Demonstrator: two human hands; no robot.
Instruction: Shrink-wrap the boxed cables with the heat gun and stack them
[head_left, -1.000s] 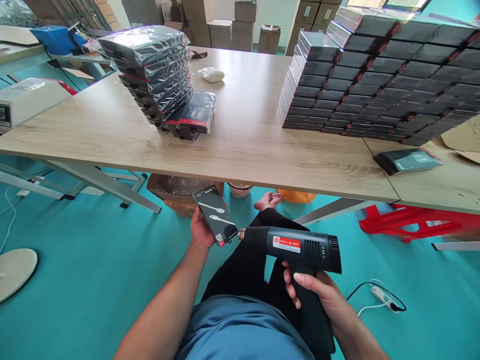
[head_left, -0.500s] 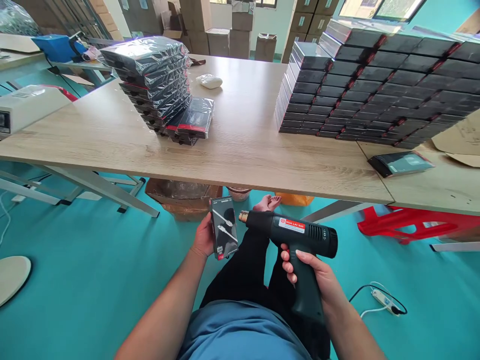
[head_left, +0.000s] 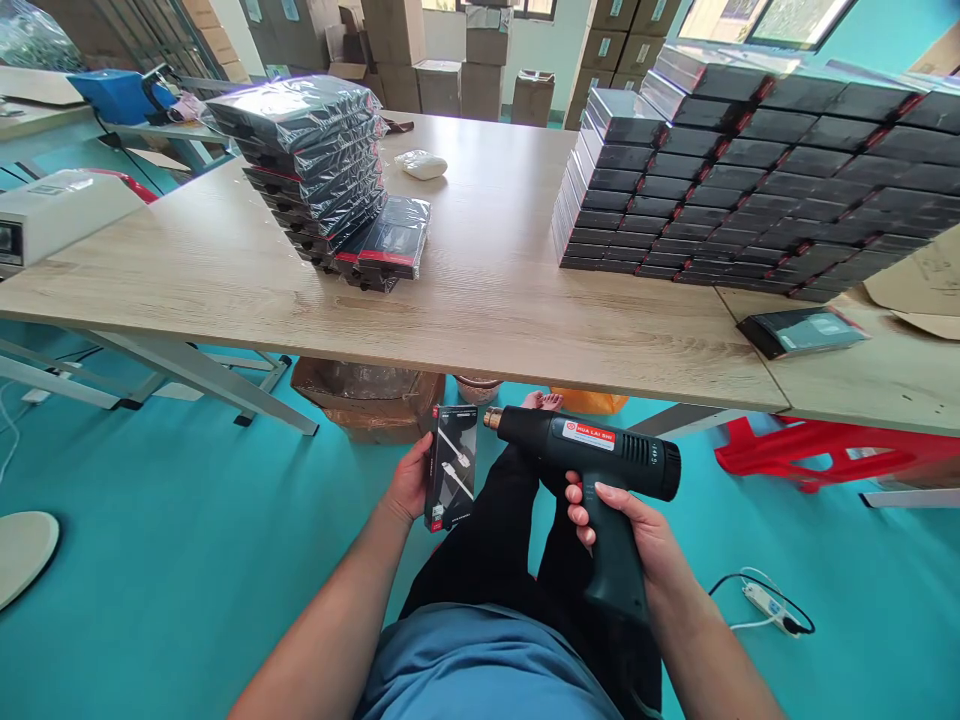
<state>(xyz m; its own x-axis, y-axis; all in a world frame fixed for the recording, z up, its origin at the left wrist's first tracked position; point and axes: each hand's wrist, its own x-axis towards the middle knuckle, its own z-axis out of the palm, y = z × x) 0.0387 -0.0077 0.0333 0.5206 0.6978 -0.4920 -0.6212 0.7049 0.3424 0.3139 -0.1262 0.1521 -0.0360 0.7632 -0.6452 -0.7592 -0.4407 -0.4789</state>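
Note:
My left hand (head_left: 410, 478) grips the left edge of a small black box (head_left: 452, 470) with a picture of cables on its front. The box is held upright below the table's front edge. In my right hand (head_left: 619, 520) is a dark heat gun (head_left: 592, 452), its fingers wrapped round the handle. The gun's brass nozzle (head_left: 492, 418) points left at the upper right side of the box, with a small gap between them. On the table stands a leaning stack of film-wrapped black boxes (head_left: 315, 170), and a large neat stack of similar boxes (head_left: 735, 180) stands at the right.
The wooden table (head_left: 480, 310) runs across in front of me. A single box (head_left: 802, 331) lies near its right front edge. Under it are an open carton (head_left: 367, 395) and a red plastic piece (head_left: 810, 450). A power strip (head_left: 772, 607) lies on the floor at right.
The box in my left hand has turned a little, standing straighter and slightly lower. The heat gun has shifted slightly to the right and tilted a bit.

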